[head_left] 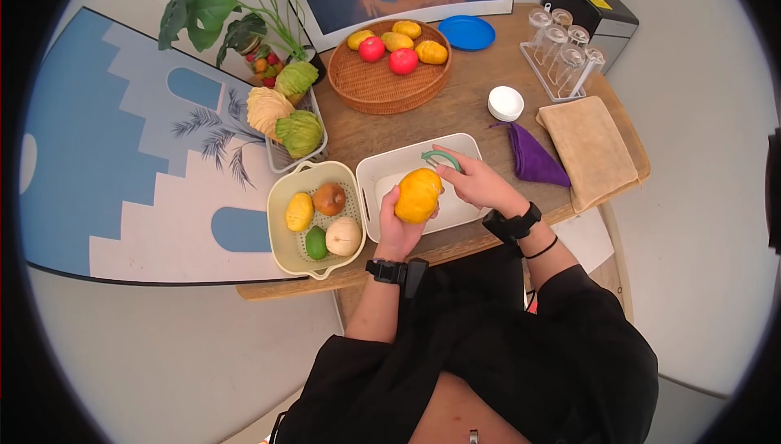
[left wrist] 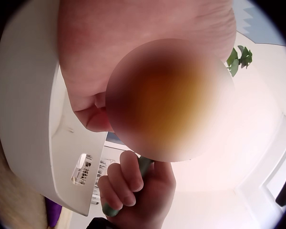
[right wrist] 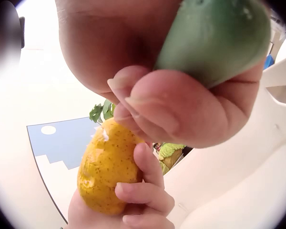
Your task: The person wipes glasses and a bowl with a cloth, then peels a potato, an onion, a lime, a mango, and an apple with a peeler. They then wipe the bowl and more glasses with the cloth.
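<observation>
My left hand (head_left: pixel 399 228) grips a yellow, speckled potato (head_left: pixel 419 197) over the near side of the white tray (head_left: pixel 381 169). In the right wrist view the left fingers curl round the potato (right wrist: pixel 109 167), which shows a few shiny spots. My right hand (head_left: pixel 482 186) holds a green-handled peeler (head_left: pixel 440 158), its head just beyond the potato. Close up in the right wrist view, the fingers wrap the thick green handle (right wrist: pixel 214 40). The left wrist view has the potato (left wrist: pixel 169 102) as a blur and the right hand (left wrist: pixel 138 191) below it.
Left of the tray stands a pale green basket (head_left: pixel 277 224) with vegetables inside. Behind are a grey crate (head_left: pixel 317 151) of cabbages and a wicker tray (head_left: pixel 382 98) of potatoes and tomatoes. To the right lie white bowls (head_left: pixel 506 103), a purple cloth (head_left: pixel 537 155) and a tan cloth (head_left: pixel 590 151).
</observation>
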`<state>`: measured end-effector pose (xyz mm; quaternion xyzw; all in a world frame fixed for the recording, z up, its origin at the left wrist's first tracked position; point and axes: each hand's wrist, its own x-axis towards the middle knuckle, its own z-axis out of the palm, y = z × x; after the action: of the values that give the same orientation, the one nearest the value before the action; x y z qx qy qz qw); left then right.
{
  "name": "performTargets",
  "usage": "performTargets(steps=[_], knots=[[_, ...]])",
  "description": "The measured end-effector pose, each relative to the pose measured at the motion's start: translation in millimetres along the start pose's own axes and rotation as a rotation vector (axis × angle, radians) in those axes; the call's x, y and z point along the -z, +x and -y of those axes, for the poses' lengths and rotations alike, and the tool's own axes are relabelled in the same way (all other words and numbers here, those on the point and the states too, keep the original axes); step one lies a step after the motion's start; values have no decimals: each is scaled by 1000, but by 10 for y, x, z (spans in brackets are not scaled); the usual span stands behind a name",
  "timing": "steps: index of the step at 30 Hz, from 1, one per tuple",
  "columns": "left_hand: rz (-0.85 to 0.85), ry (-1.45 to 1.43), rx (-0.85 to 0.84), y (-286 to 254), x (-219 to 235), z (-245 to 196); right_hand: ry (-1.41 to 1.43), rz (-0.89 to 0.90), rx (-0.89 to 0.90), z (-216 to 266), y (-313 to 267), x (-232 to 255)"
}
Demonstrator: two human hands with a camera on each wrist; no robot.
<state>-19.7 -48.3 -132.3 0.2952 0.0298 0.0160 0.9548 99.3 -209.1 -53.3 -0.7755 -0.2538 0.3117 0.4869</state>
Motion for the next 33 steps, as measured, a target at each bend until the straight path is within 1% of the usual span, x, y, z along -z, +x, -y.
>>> performTargets(steps=[2,3,4,5,6,7,8,9,11,13,17,19,21,23,24,26,27,28,29,30,32,33], knots=[[22,-20,5,8,-32,-14,34,-23,-31,-24,-7,-11],[-53,-18,-5,14,-83,-22,34,-22,-30,-72,-10,-58],[-129,-16,-15,22,-118,-22,-92,-143,198,-150,-25,-139],[-131,-17,-15,39,-119,-7,-218,-264,425,-175,-63,-208],[-171,-21,-40,61,-114,12,-218,-263,424,-193,-110,-256],[-212,-24,-64,73,-101,25,-370,-243,461,-197,-158,-303],[-213,-23,-62,74,-85,33,-521,-221,496,-198,-196,-344],[-185,7,-66,74,-67,39,-520,-220,495,-229,-210,-388],[-158,37,-69,74,-29,51,-601,-195,576,-294,-196,-464],[-194,84,-79,80,0,71,-621,-208,576,-298,-176,-485],[-195,81,-88,38,-120,38,-625,-230,549,-269,-140,-475],[-228,68,-85,46,-132,39,-621,-241,555,-252,-129,-449],[-205,54,-52,48,-79,34,-619,-255,561,-197,-130,-397],[-185,40,-21,44,-54,25,-523,-230,434,-118,-125,-332],[-209,25,-2,42,-53,22,-523,-231,434,-124,-98,-303],[-233,10,16,34,-35,8,-430,-206,418,-169,-36,-235],[-181,-2,32,27,-9,-1,-430,-206,418,-189,-5,-216],[-129,-14,48,23,7,-3,-337,-208,421,-208,28,-198],[-129,-14,48,19,-6,-5,-244,-209,423,-210,54,-173],[-146,-31,39,13,-28,-8,-244,-210,423,-204,78,-140],[-164,-48,30,1,-28,-8,-99,-87,280,-153,114,-65],[-130,-63,27,-3,-9,-5,-99,-89,279,-112,116,-10]])
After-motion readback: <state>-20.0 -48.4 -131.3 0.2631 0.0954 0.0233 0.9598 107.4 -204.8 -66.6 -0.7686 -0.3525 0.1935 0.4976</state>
